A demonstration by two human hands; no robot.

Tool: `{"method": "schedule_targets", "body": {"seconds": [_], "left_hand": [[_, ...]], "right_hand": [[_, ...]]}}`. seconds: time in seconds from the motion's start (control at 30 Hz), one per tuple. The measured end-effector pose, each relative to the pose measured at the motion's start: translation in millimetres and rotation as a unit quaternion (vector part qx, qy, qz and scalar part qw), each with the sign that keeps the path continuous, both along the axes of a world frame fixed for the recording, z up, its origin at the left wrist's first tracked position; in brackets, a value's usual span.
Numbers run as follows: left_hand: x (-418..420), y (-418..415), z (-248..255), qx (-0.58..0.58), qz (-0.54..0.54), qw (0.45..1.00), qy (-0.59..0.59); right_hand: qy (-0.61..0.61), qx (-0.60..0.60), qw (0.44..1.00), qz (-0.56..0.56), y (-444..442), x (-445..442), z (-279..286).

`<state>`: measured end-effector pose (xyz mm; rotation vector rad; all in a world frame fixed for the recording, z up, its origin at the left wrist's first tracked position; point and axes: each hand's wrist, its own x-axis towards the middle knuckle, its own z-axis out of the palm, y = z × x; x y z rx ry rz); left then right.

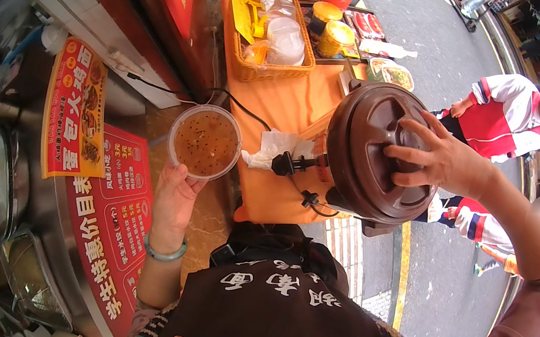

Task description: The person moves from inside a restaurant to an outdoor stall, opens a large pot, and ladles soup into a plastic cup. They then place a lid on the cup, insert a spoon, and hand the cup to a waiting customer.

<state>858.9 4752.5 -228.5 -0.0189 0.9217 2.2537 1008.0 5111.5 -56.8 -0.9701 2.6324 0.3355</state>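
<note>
My left hand (175, 206) holds a round clear plastic tub (205, 142) by its near rim, thumb on the edge. Amber-brown liquid with dark specks and small pale bits fills much of it. On the right, my right hand (424, 152) rests with spread fingers on the brown ridged lid (377, 144) of a large drink dispenser; whether it grips the lid's raised part is unclear. The dispenser's black tap (292, 164) points left towards the tub, apart from it. White tissues (270, 149) lie beside the tap on the orange tablecloth (264, 200).
A wicker basket (270, 74) with plastic tubs, yellow-lidded containers (336, 39) and a filled bowl (392, 73) stand on the far table. A black cable (245, 108) crosses the cloth. Left is a metal counter with pots and a red menu sheet (102, 225). Two people (509, 116) are in the street.
</note>
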Motion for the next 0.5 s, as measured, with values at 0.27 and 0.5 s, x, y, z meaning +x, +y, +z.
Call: {"method": "schedule_targets", "body": {"seconds": [0.27,0.5], "left_hand": [[10,8,0,0.015,0.000,1.000,-0.008],[15,3,3,-0.001,0.022,1.000,0.005]], "right_hand": [[-0.029,-0.008,0.999,-0.023,10,-10,0],[-0.078,-0.052,0.995,-0.020,6,-26,9]]}}
